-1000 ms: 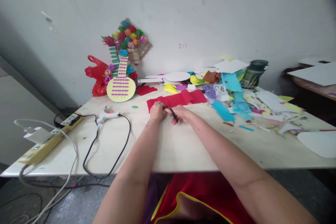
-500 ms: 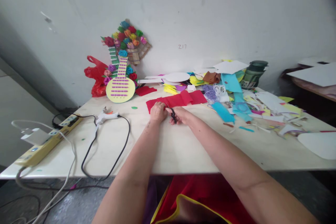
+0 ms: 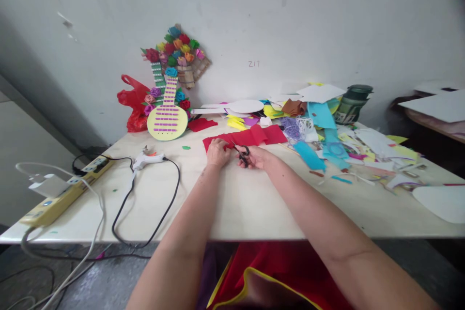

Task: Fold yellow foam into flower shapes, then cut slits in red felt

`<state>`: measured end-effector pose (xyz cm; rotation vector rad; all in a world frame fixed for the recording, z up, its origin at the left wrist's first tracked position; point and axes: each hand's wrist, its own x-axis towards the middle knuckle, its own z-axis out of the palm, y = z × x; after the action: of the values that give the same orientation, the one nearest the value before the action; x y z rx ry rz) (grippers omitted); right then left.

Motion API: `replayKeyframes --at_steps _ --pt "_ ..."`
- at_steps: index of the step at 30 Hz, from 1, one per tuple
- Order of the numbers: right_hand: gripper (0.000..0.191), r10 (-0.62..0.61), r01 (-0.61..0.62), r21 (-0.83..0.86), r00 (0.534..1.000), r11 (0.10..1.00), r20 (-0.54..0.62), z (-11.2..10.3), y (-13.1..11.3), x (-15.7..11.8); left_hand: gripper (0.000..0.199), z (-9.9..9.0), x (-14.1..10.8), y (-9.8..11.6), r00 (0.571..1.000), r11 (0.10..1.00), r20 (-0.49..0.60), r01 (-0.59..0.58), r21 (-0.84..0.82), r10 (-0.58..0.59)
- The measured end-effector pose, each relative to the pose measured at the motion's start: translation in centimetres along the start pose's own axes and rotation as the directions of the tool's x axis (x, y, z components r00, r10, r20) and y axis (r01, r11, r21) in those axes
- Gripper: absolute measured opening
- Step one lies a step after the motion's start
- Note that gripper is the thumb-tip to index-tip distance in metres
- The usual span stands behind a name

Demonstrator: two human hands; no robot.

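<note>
A long strip of red crepe paper lies across the middle of the table, its right part folded over. My left hand is closed on the near left edge of this strip, fingertips hidden against the paper. In my right hand is a pair of small scissors with dark handles; fingers are through or around the loops. The blades point up and left at the strip, close to my left fingers. Whether they touch the paper I cannot tell.
To the left lie a white glue gun with a black cord and a yellow power strip. A yellow paper instrument leans with paper flowers at the back. Paper scraps, purple yarn and a green bottle fill the right.
My right hand has drawn slightly right, away from my left hand, and the scissors now show more of their loops and blades. The red strip lies almost as before.
</note>
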<state>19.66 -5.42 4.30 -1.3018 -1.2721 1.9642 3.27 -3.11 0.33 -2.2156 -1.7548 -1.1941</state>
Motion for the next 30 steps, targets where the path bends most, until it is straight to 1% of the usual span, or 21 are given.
replayKeyframes --at_steps 2,3,4,5,6,7,8,9,10,11,12,13,14,15,16,17,20,23,27,30 --pt "0.036 0.014 -0.014 0.012 1.000 1.000 0.012 -0.2 0.0 0.1 0.026 -0.1 0.3 -0.5 0.992 0.987 -0.065 0.100 -0.123 -0.109" --pt "0.035 0.016 -0.017 0.013 1.000 1.000 0.013 -0.3 0.0 0.2 0.027 -0.2 0.5 -0.9 0.974 0.962 -0.102 0.178 -0.205 -0.202" --pt "0.035 0.018 -0.018 0.011 1.000 1.000 0.013 -0.3 0.0 0.3 0.028 -0.2 0.7 -1.3 0.940 0.916 -0.127 0.267 -0.300 -0.316" --pt "0.035 0.018 -0.019 0.009 1.000 1.000 0.011 -0.4 0.0 0.4 0.030 -0.3 0.9 -1.8 0.887 0.843 -0.136 0.357 -0.402 -0.441" --pt "0.034 0.020 -0.020 0.006 1.000 1.000 0.010 -0.4 0.1 0.4 0.032 -0.4 1.0 -2.2 0.807 0.753 -0.164 0.427 -0.500 -0.567" --pt "0.034 0.021 -0.021 0.002 1.000 1.000 0.008 -0.4 0.1 0.5 0.034 -0.5 1.1 -2.6 0.751 0.690 -0.175 0.453 -0.565 -0.636" --pt "0.034 0.023 -0.023 -0.003 1.000 1.000 0.005 -0.3 0.1 0.5 0.036 -0.5 1.2 -2.9 0.722 0.657 -0.181 0.458 -0.599 -0.668" --pt "0.034 0.022 -0.022 -0.009 1.000 1.000 0.003 -0.3 0.1 0.5 0.037 -0.5 1.1 -3.1 0.725 0.658 -0.184 0.450 -0.603 -0.664" --pt "0.035 0.019 -0.019 -0.015 1.000 1.000 0.001 -0.3 0.1 0.5 0.037 -0.5 1.1 -3.1 0.766 0.697 -0.178 0.428 -0.575 -0.618" --pt "0.035 0.017 -0.017 -0.022 1.000 1.000 0.000 -0.2 0.1 0.4 0.037 -0.5 0.9 -2.9 0.835 0.765 -0.159 0.384 -0.517 -0.527" --pt "0.035 0.017 -0.017 -0.030 1.000 0.999 -0.002 -0.1 0.0 0.3 0.036 -0.4 0.8 -2.7 0.904 0.842 -0.130 0.318 -0.437 -0.408" --pt "0.036 0.016 -0.016 -0.037 1.000 0.999 -0.001 -0.1 0.0 0.2 0.035 -0.3 0.6 -2.3 0.960 0.913 -0.085 0.226 -0.340 -0.269" --pt "0.036 0.017 -0.017 -0.044 1.000 0.999 0.002 0.0 0.0 0.2 0.036 -0.2 0.4 -2.0 0.988 0.961 -0.022 0.141 -0.238 -0.151" --pt "0.037 0.018 -0.018 -0.052 1.000 0.998 0.006 0.1 0.0 0.1 0.038 -0.1 0.3 -1.6 0.997 0.986 0.033 0.075 -0.148 -0.071" --pt "0.037 0.018 -0.018 -0.063 1.000 0.998 0.007 0.2 0.0 0.1 0.040 -0.1 0.2 -1.2 0.996 0.997 0.082 0.028 -0.073 -0.022" --pt "0.038 0.013 -0.013 -0.076 1.000 0.997 0.003 0.2 0.0 0.1 0.041 -0.1 0.1 -0.9 0.993 1.000 0.120 0.003 -0.008 -0.002" --pt "0.041 -0.028 0.023 -0.125 0.999 0.992 -0.037 0.5 0.2 0.3 0.047 -0.1 -0.1 -0.3 0.980 0.991 0.199 -0.022 0.133 -0.004" --pt "0.042 -0.052 0.042 -0.148 0.996 0.988 -0.068 0.7 0.4 0.5 0.051 -0.2 -0.1 0.3 0.961 0.975 0.276 -0.046 0.216 -0.016" --pt "0.043 -0.045 0.036 -0.143 0.997 0.989 -0.067 0.7 0.4 0.5 0.053 -0.2 -0.2 0.9 0.933 0.964 0.356 -0.041 0.263 -0.057" --pt "0.043 -0.023 0.017 -0.114 0.998 0.993 -0.054 0.4 0.3 0.4 0.055 -0.1 -0.2 0.9 0.918 0.963 0.389 -0.036 0.268 -0.074"
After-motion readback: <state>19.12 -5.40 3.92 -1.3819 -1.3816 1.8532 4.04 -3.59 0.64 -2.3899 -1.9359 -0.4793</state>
